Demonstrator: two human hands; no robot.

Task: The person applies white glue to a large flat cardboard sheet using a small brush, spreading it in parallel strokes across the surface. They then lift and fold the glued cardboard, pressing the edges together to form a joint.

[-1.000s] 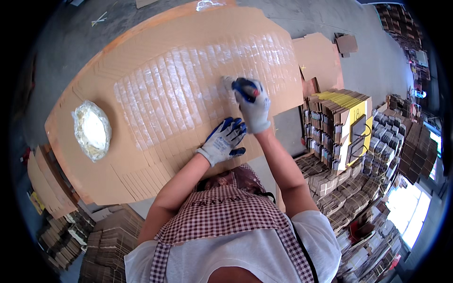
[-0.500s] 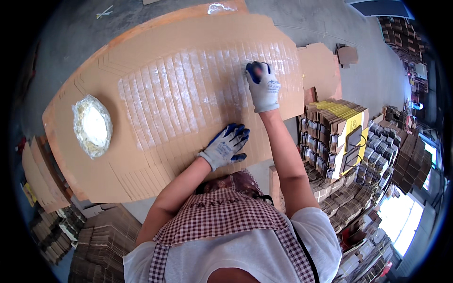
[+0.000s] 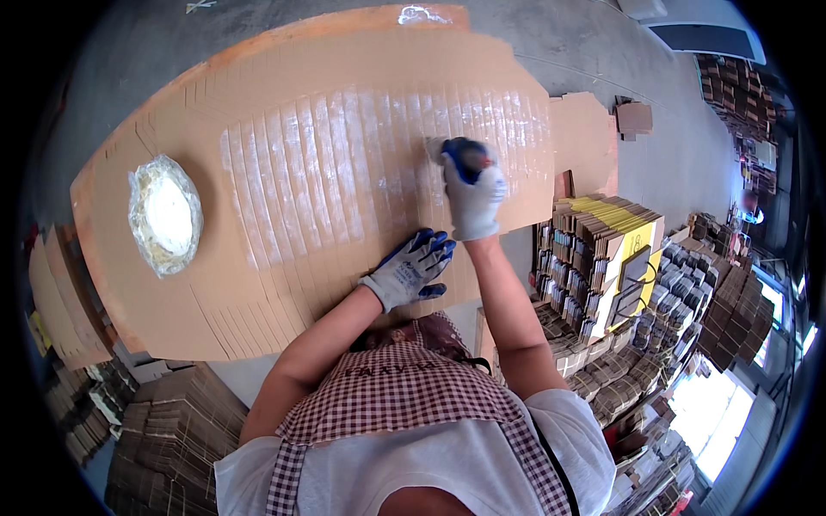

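A fanned-out spread of flat brown cardboard sheets (image 3: 284,112) covers the work surface, with a wide shiny band of white glue (image 3: 344,163) across its middle. My right hand (image 3: 471,189), in a grey and blue glove, is closed on a small pad or brush pressed on the glued band at its right part. The tool itself is mostly hidden under the fingers. My left hand (image 3: 409,268), gloved the same way, lies flat with fingers spread on the near edge of the cardboard.
A round bowl of white glue wrapped in clear plastic (image 3: 165,213) sits on the cardboard at the left. Stacks of folded cartons (image 3: 619,267) stand at the right, and more flat stacks (image 3: 163,439) lie at the lower left. Grey floor (image 3: 594,52) lies beyond.
My right hand has slid away from me and to the right along the glued band. The left hand has stayed flat on the near edge.
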